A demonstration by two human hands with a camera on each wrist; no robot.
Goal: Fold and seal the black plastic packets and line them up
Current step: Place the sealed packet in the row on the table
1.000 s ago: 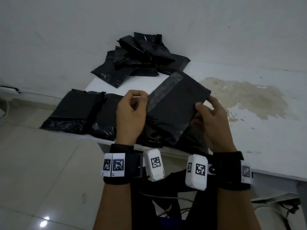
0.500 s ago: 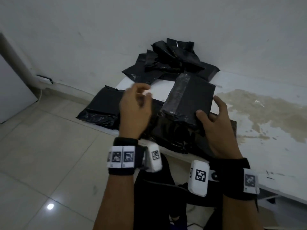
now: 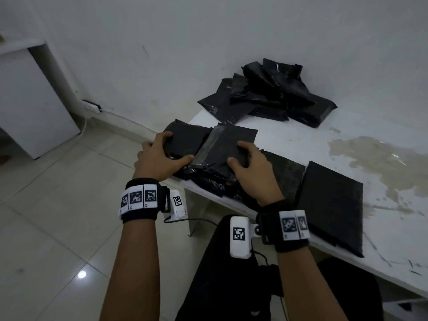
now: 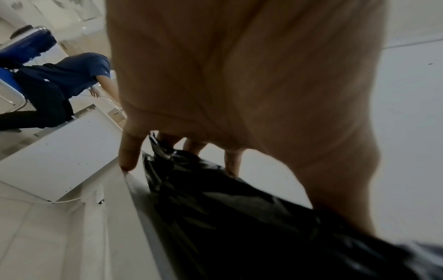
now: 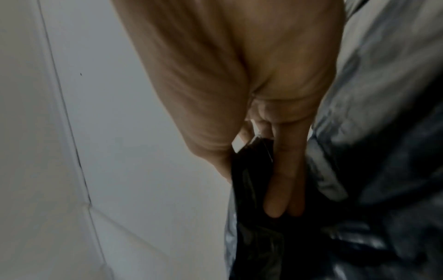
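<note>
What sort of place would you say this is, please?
Probably a plain indoor packing workroom: a stained white table against a bare white wall, a heap of black plastic packets, and a glossy tiled floor.

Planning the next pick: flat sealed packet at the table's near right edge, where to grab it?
Take the flat packet by its near edge, from the front: that edge overhangs the table, so fingers slide under and thumb lands on top.

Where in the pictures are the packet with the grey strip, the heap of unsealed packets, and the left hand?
packet with the grey strip (image 3: 228, 147): head view, its flat black top face.
heap of unsealed packets (image 3: 273, 96): head view, middle of pile.
left hand (image 3: 159, 156): head view, back of hand.
</note>
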